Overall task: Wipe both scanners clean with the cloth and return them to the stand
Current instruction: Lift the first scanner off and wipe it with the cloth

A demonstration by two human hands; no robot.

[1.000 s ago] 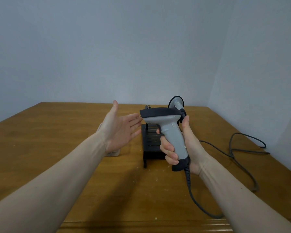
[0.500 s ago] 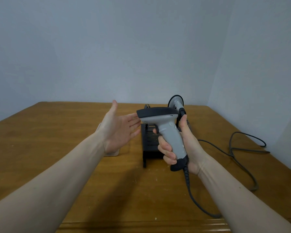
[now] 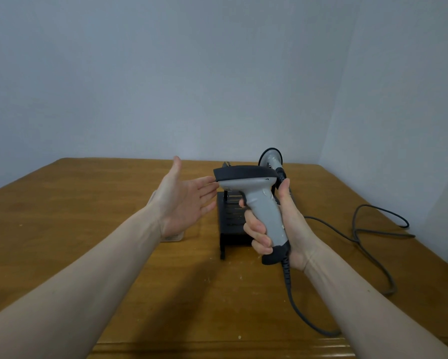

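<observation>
My right hand grips the grey handle of a grey and black scanner, held upright above the table with its black head pointing left. My left hand is open, palm up and facing right, its fingertips at the scanner's black nose. Behind the held scanner stands the black stand. A second scanner sits at the back right of the stand, mostly hidden. A pale cloth lies on the table, largely covered by my left wrist.
The wooden table ends at a front edge close to me. The held scanner's dark cable loops down by my right forearm. More grey cable coils on the right, near the wall corner.
The held scanner has tilted and shifted slightly left, so its nose now reaches my left fingertips. My left hand has stayed put.
</observation>
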